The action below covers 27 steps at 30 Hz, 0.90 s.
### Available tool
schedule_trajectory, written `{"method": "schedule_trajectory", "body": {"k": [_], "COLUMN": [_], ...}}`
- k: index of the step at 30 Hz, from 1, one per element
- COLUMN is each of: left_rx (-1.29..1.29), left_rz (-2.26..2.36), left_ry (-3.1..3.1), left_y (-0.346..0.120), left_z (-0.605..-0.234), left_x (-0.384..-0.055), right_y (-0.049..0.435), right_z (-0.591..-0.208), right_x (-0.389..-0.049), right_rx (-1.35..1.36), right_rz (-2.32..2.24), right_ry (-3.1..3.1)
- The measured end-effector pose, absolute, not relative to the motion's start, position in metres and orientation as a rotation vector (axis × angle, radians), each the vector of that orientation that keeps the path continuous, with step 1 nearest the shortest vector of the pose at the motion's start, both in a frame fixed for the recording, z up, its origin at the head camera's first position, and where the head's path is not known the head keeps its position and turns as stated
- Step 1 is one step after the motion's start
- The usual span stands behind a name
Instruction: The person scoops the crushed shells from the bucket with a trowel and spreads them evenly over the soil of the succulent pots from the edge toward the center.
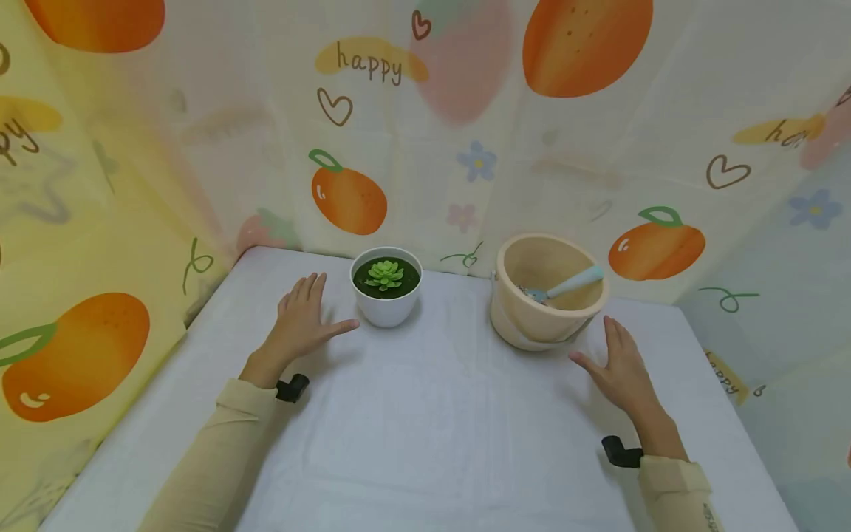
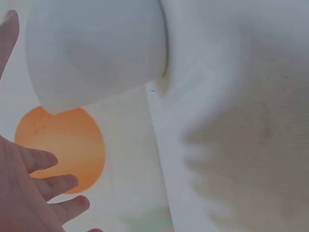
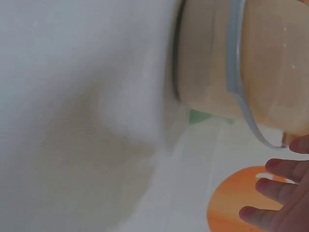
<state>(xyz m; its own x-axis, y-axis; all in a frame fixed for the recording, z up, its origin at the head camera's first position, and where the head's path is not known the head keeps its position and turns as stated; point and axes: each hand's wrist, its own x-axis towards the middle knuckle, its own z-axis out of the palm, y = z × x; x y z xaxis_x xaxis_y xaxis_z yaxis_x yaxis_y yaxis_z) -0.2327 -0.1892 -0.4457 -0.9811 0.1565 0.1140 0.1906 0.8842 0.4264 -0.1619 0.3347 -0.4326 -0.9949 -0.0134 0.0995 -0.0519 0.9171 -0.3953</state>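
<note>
Head view first: white pot (image 1: 388, 312) with a green plant (image 1: 385, 274) in it, upright near the back of the worktop (image 1: 425, 414), and off to the right, a tan bucket (image 1: 515, 315) with a blue-handled tool (image 1: 575, 283) leaning inside. Working end too small to make out. Left grip (image 1: 299, 325) empty, fingers straight, thumb spread wide, just beside the pot. Right grip (image 1: 623, 377) much the same, nothing held, just beside the bucket. Reads like a reach, so imo: go in low and level, thumb one side, fingers the other, and mind the loose tool.

Left wrist cam: pot wall up close, fingers fanned near it, no pinch going on. Best to cup the sides and steer clear of the plant.

Right wrist cam: bucket's grey handle (image 3: 234, 53) hanging down, fingertips near one end; can't tell whether touching. Probably safer to press on the wall instead.

Headcount: one pot, one plant, one bucket, one handle, one tool, two grips.
</note>
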Motion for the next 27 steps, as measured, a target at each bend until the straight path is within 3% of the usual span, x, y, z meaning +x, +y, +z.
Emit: {"method": "schedule_trajectory", "body": {"k": [27], "left_rx": [-0.403], "left_rz": [-0.981], "left_ry": [-2.833], "left_y": [-0.147], "left_z": [-0.397], "left_x": [-0.254], "right_y": [0.344], "right_z": [-0.382], "right_x": [-0.179], "right_rx": [-0.004], "right_rz": [0.804], "right_ry": [-2.904]}}
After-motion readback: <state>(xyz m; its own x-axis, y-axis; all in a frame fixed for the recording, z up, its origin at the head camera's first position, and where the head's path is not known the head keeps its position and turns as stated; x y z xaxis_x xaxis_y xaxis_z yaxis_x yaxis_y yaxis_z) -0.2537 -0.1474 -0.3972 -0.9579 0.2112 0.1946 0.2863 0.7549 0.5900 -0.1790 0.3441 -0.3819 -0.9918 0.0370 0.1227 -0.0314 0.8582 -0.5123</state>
